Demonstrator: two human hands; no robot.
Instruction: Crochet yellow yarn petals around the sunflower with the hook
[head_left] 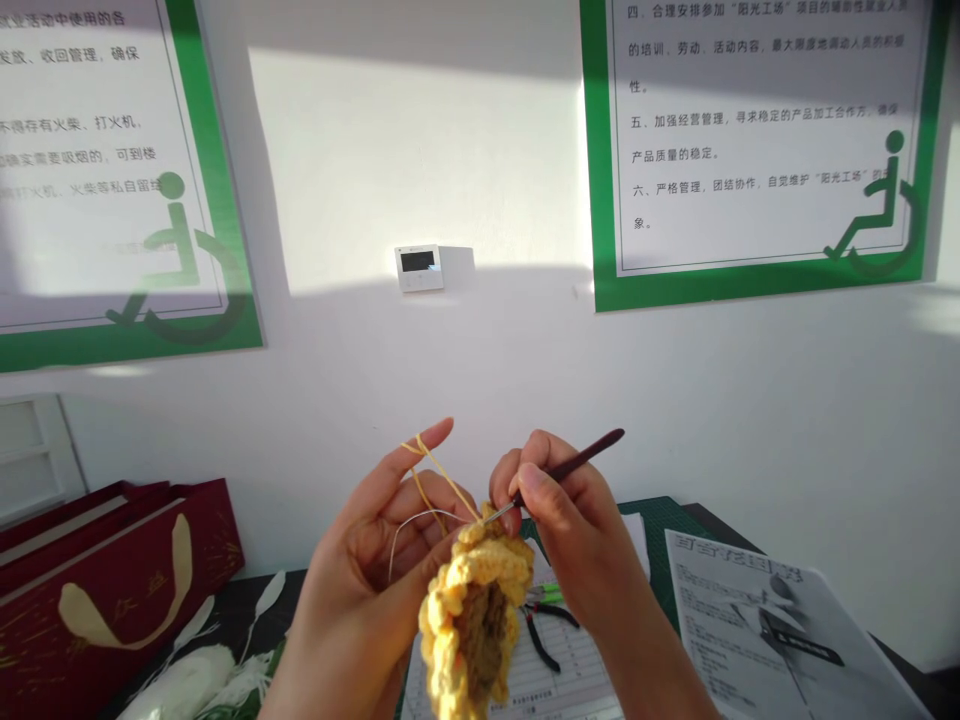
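A yellow crocheted piece (480, 610), ring-like with a darker hollow middle, hangs between my two hands. My left hand (375, 560) pinches its upper edge with thumb and fingers, while the raised index finger carries a loop of yellow yarn (442, 475) that runs down to the work. A thin white strand (409, 520) curves out beside the left fingers. In my right hand (562, 510) is a crochet hook (585, 455) with a dark handle, held like a pen. Its metal shaft meets the top edge of the crocheted piece; the tip itself is hidden in the stitches.
Behind the hands, a dark table carries a green cutting mat (660, 515), printed sheets (780, 620) and black-handled pliers (544, 635). A dark red gift bag (127, 600) and white yarn (184, 685) are at left. The wall holds green-framed posters (660, 290) and a thermostat (418, 270).
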